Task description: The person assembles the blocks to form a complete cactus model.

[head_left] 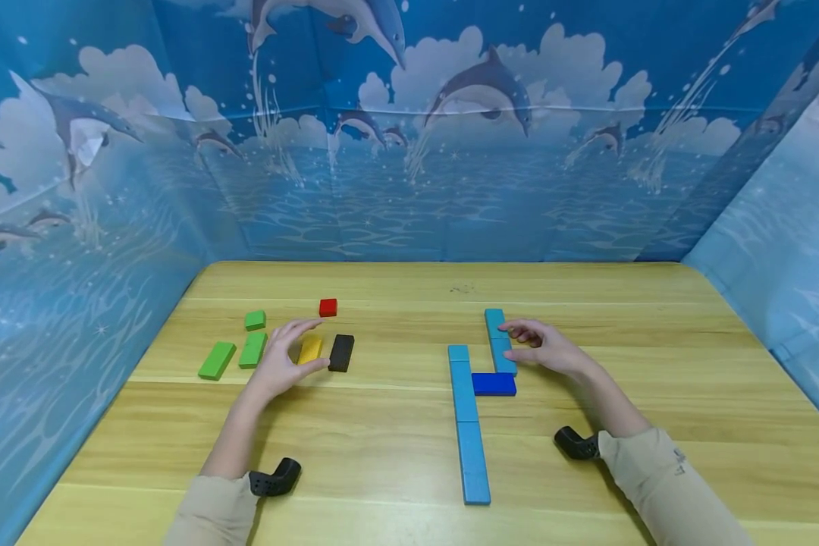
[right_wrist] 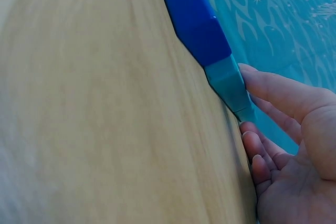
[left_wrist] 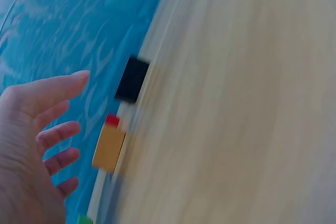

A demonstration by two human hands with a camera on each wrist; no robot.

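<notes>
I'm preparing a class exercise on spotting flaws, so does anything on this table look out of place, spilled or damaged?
One small oddity: dark marks on the far part of the table, just beyond the light blue blocks, interrupt the wood pattern. They are too small to identify. No spill shows, and no block looks broken.

Left of the black block (head_left: 341,353), my left hand (head_left: 280,368) partly hides the yellow block (head_left: 310,348); the head view crops my sleeves (head_left: 676,489).
</notes>
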